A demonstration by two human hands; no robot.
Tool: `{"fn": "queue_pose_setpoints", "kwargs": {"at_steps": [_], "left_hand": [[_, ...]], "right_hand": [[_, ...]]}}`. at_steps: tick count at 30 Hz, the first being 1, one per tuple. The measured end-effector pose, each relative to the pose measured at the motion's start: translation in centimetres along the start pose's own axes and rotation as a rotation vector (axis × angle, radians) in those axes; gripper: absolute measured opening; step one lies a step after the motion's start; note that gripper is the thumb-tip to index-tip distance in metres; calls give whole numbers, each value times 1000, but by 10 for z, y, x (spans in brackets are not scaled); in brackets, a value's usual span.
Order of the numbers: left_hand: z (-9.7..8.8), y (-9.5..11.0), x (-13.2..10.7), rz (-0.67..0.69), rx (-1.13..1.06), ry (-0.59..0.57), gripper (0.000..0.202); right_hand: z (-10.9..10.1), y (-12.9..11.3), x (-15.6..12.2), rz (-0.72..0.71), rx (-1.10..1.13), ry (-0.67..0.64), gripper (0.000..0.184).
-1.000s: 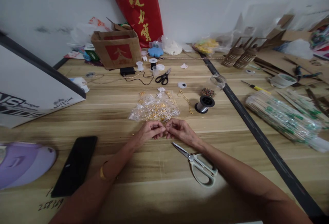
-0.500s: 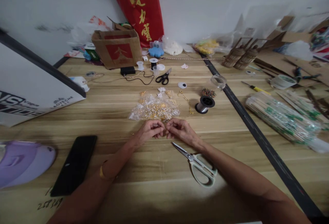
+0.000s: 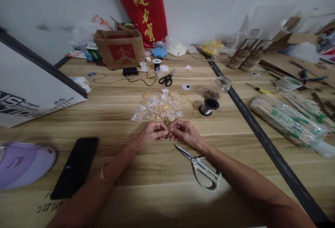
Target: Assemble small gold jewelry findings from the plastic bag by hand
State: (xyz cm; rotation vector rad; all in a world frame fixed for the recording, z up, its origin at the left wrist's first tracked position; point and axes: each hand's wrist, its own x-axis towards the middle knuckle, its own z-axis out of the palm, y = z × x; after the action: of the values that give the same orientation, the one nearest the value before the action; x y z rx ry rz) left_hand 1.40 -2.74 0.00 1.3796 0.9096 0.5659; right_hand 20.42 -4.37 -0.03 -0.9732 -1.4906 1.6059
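Note:
My left hand (image 3: 155, 131) and my right hand (image 3: 181, 130) meet fingertip to fingertip above the wooden table, both pinched closed. Something tiny and gold-coloured shows at the right fingertips, too small to name; what the left fingers hold is hidden. Just beyond the hands lies a pile of gold and silver jewellery findings (image 3: 162, 111) on clear plastic bags. A gold chain (image 3: 189, 102) rests to the right of the pile, with a spool of silvery wire (image 3: 208, 106) beside it. Scissors with pale handles (image 3: 200, 168) lie below my right hand, near the forearm.
Left are a black phone (image 3: 75, 168) and a purple object (image 3: 26, 165). Black scissors (image 3: 166, 78), a jar of beads (image 3: 218, 86) and a paper bag (image 3: 119, 50) stand farther back. Wrapped sticks (image 3: 288, 121) lie right, past a dark strip (image 3: 261, 144).
Almost nothing differs. Both hands keep their pinch at the same spot, with only a slight shift of the fingers and of the camera view.

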Motion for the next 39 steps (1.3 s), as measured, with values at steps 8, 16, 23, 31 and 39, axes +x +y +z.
{"fn": "queue_pose_setpoints", "kwargs": {"at_steps": [8,16,23,31,39], "left_hand": [[1,1,0,22,-15,12,25],[2,0,1,16,-11,8,26],[1,0,0,14,33,-3,25],[0,-2,1,14,58,10,23],[1,3,0,14,96,-3,17]], "right_hand": [[0,1,-1,-10,5,0,35],[1,-1,0,-17,-46,25,37],[1,3,1,-28,-106,41,36],[0,5,1,6,-70,-6,36],[0,0,-1,-34,-171,7,35]]}}
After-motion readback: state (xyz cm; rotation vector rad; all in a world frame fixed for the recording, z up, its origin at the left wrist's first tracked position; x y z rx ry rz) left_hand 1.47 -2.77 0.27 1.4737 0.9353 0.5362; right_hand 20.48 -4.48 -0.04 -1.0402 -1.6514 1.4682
